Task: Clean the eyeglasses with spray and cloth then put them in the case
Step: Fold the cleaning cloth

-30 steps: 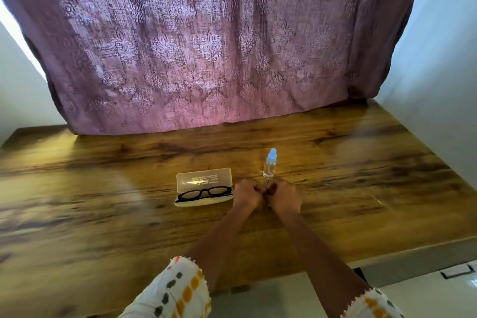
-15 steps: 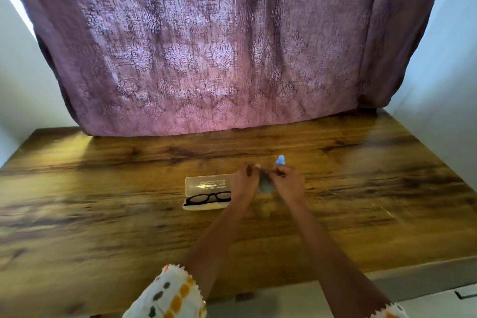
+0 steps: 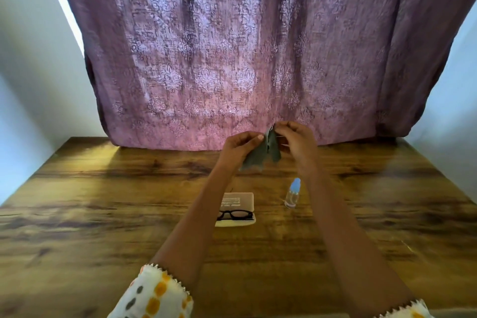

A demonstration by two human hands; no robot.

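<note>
Left hand [image 3: 238, 146] and right hand [image 3: 296, 140] pinch a grey cloth [image 3: 260, 154] above the surface [image 3: 103, 201]; eyeglasses [image 3: 234, 214] lie in the open case [image 3: 238, 205] mid-surface.

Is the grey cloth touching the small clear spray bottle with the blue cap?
Apart. The head view shows the grey cloth held up, with bare wooden table between it and the spray bottle.

Looks like a room in someone's home: a wood-grain table [image 3: 103, 214] pushed up against a patterned purple curtain [image 3: 232, 46] at 12 o'clock, with plain white walls [image 3: 31, 72] at 9 and 3 o'clock.
</note>
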